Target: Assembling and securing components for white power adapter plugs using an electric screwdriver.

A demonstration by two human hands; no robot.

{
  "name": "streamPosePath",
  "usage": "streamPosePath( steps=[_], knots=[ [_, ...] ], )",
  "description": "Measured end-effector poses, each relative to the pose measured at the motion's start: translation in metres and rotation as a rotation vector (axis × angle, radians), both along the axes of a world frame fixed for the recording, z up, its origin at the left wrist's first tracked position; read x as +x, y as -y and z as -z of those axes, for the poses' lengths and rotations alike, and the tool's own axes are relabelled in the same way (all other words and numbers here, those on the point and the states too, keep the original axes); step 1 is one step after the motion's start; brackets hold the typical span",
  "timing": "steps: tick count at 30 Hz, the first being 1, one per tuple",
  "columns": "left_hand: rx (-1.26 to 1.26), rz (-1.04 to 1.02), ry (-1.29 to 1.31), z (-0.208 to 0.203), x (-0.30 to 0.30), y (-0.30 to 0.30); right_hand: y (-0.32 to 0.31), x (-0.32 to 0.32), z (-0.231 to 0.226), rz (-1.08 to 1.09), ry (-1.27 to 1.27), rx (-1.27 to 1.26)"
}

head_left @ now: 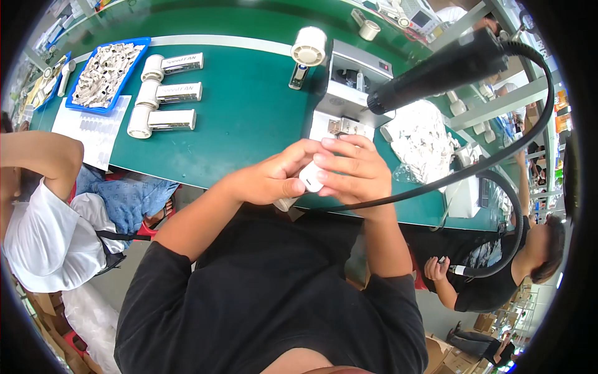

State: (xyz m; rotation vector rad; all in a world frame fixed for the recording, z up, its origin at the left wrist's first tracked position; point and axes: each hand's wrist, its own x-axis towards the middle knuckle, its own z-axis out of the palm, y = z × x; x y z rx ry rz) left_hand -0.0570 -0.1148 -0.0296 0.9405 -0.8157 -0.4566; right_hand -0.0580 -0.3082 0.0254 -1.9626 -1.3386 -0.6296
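Close to the table's front edge, both my hands are closed around a white handheld fan (311,177). Its rounded end, with a small dark slot, points up between my fingers, while most of its body is hidden. My left hand (274,176) grips it with thumb and fingers from the left. The fingers of my right hand (357,176) wrap over it from the right. Just beyond them is a grey-white bench machine (349,78) with small metal fittings at its front. Another white fan (308,47) stands upright left of the machine.
Three white fans (165,92) lie in a column on the left, beside a blue tray (144,42) of small parts and a paper sheet (115,137). A black nozzle (436,71) on a hose overhangs the right, above a bag of white parts (420,140). People sit on both sides.
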Motion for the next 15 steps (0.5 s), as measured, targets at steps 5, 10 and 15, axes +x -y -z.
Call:
streamPosePath(
  steps=[5,10,15],
  knots=[
    [0.156,-0.061,0.0,-0.005,-0.002,-0.012,0.0,0.002,-0.021,-0.017,-0.049,-0.073],
    [0.243,-0.465,0.162,0.004,-0.006,-0.008,0.006,0.035,-0.061,0.389,0.124,0.952],
    [0.161,-0.576,0.187,0.0,-0.008,0.001,-0.011,0.05,-0.066,0.214,-0.521,0.943]
  ],
)
